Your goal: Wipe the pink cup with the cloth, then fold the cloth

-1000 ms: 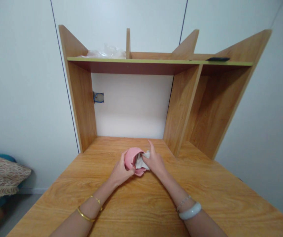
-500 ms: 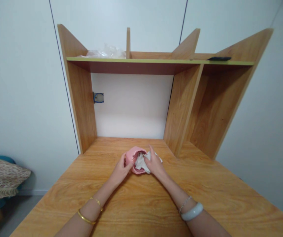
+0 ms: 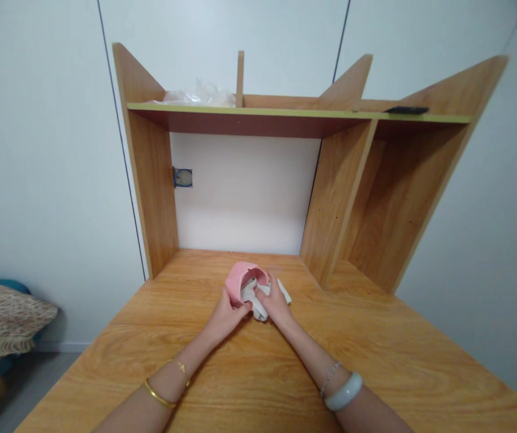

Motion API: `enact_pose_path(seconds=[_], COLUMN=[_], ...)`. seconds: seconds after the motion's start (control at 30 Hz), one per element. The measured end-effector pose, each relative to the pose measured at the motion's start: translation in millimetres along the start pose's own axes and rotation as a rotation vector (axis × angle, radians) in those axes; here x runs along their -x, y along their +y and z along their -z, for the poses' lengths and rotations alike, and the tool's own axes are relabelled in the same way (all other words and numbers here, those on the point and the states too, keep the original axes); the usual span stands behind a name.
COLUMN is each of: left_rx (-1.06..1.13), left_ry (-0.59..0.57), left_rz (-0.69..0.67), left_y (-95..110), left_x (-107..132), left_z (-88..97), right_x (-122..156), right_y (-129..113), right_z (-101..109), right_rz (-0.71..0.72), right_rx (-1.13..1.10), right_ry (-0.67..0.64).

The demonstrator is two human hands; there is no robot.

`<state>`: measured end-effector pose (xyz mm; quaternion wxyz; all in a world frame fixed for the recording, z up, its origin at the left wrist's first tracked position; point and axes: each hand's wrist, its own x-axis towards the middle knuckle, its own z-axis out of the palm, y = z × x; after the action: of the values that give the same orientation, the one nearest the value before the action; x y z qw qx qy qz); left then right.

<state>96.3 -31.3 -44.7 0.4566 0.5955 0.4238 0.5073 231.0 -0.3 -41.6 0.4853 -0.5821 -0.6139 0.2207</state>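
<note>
A pink cup-like object (image 3: 239, 280) is tilted on its side above the wooden desk (image 3: 375, 355), its mouth turned toward the right. My left hand (image 3: 224, 316) is closed round its lower left side. My right hand (image 3: 275, 302) is closed on a white cloth (image 3: 258, 297), which is bunched at the cup's mouth and partly pushed inside it. A loose end of the cloth sticks out to the right of my fingers. Both hands meet near the middle of the desk.
A wooden hutch (image 3: 334, 180) with upright dividers stands at the desk's back. Its top shelf carries a clear plastic bag (image 3: 195, 95) at the left and a flat black item (image 3: 406, 110) at the right. A patterned fabric (image 3: 0, 319) lies low at the far left.
The cup has turned so that its mouth faces more upward and right. The cloth is pushed deeper into it, and both hands have closed in together.
</note>
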Motion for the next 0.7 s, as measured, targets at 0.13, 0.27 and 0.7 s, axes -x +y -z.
enact_pose_path(seconds=[0.13,0.27,0.7], left_rx=[0.062,0.072,-0.074], left_ry=[-0.006,-0.012,-0.003], left_rz=[0.044,0.094,-0.089], left_y=[4,9,4], left_x=[-1,-2,-1], left_z=[-0.7,-2.1,1.1], right_x=[-4,-8,-5], right_y=[-5,-11,-3], right_z=[9,20,26], right_rz=[-0.018,0.03,-0.018], right_rx=[0.16,0.316,0.346], right_ry=[0.004,0.027,-0.028])
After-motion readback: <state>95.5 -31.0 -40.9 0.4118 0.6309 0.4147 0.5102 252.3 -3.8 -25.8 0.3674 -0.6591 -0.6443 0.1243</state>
